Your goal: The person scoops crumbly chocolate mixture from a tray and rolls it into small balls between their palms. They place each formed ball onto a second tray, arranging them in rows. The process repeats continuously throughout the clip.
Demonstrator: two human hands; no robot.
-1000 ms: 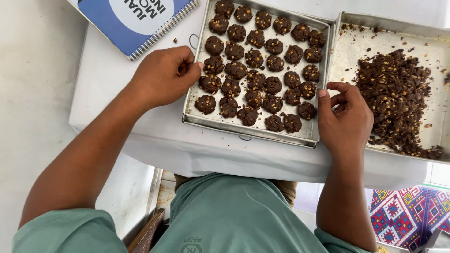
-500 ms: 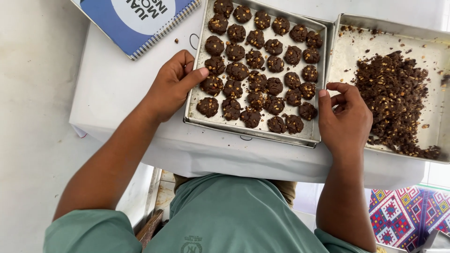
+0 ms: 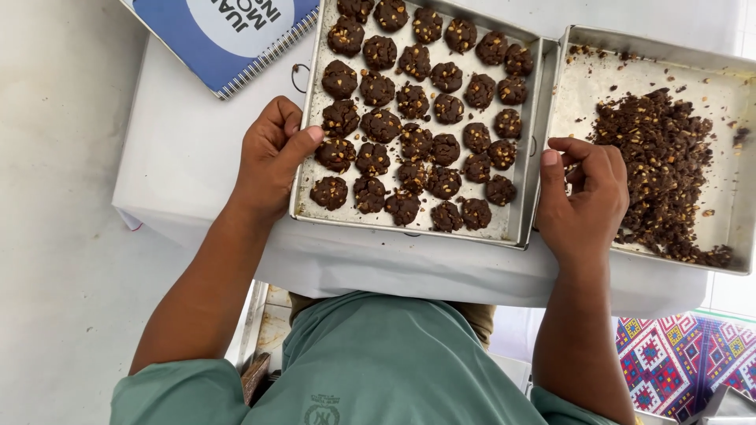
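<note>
A square metal baking tray (image 3: 504, 228) sits on a white-covered table, filled with rows of dark chocolate cookies (image 3: 416, 142) studded with nuts. My left hand (image 3: 272, 157) grips the tray's left rim, thumb over the edge near a cookie. My right hand (image 3: 587, 197) holds the tray's right rim, fingers curled, resting between it and a second metal tray (image 3: 591, 94). That second tray holds a loose heap of dark chocolate-nut dough (image 3: 657, 169) with crumbs scattered about.
A blue spiral-bound notebook (image 3: 220, 39) lies at the table's far left corner. The white table cover (image 3: 189, 149) ends at a front edge close to my body. A patterned colourful mat (image 3: 669, 358) lies on the floor at lower right.
My left hand has slid along the tray's left rim toward me, thumb now hooked over the edge. The right hand has kept its place on the right rim.
</note>
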